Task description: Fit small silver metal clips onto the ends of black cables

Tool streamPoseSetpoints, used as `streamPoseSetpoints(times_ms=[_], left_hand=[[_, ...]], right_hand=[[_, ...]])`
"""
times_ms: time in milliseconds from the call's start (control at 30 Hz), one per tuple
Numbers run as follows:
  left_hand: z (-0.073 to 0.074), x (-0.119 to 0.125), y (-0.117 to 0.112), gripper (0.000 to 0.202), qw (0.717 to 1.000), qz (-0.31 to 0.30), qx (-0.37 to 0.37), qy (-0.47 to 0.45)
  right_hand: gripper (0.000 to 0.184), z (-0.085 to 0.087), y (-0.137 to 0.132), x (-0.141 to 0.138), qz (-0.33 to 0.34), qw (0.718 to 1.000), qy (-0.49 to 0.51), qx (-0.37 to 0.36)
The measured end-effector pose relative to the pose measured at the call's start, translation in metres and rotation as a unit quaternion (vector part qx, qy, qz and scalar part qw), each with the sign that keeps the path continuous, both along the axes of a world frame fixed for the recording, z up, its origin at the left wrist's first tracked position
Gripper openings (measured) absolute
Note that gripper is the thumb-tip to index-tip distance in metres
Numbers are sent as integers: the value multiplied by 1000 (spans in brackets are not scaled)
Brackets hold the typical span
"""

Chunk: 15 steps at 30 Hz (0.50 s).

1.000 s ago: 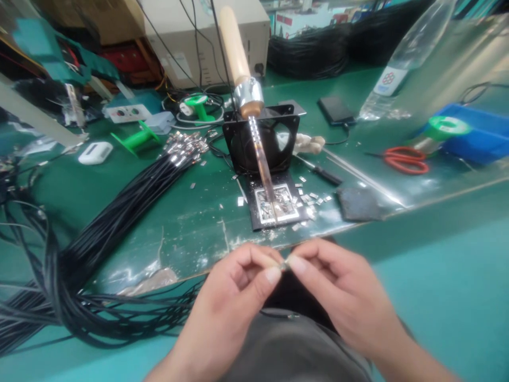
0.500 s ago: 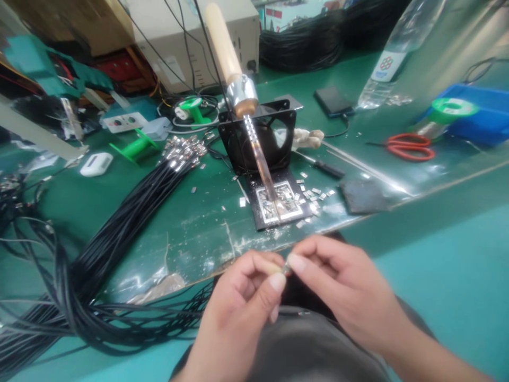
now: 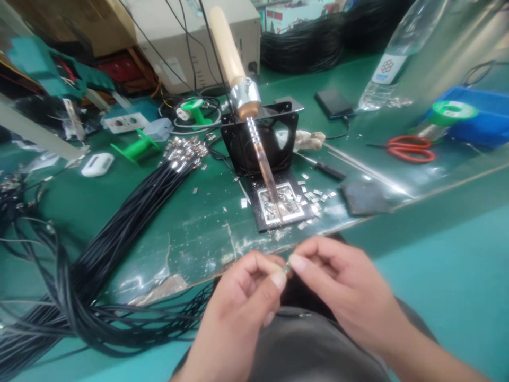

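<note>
Unmoved: two hands (image 3: 238,302), one clip (image 3: 287,270)

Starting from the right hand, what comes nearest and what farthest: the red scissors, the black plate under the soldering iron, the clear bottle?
1. The black plate, just ahead of the right hand.
2. The red scissors, farther off to the right.
3. The clear bottle, back right.

A tiny shiny metal piece (image 3: 287,269) sits between the left hand (image 3: 238,305) and right hand (image 3: 342,289). Beyond them: smooth pale wooden soldering-iron handle (image 3: 226,45), glossy scuffed green table (image 3: 191,233), matt black cables (image 3: 131,212).
</note>
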<state>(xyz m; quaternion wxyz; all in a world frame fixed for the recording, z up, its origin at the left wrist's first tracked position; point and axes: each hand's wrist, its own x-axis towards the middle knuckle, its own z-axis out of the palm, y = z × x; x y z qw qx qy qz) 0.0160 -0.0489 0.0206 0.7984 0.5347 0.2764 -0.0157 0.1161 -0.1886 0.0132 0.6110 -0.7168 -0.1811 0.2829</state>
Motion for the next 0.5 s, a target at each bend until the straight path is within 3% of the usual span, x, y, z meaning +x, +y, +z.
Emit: streamPoseSetpoints(times_ms=[500], left_hand=[[5,3,0,25,999,29,-36,-2]], right_hand=[[28,-13,-5,-7,-39,999,-3,-15]])
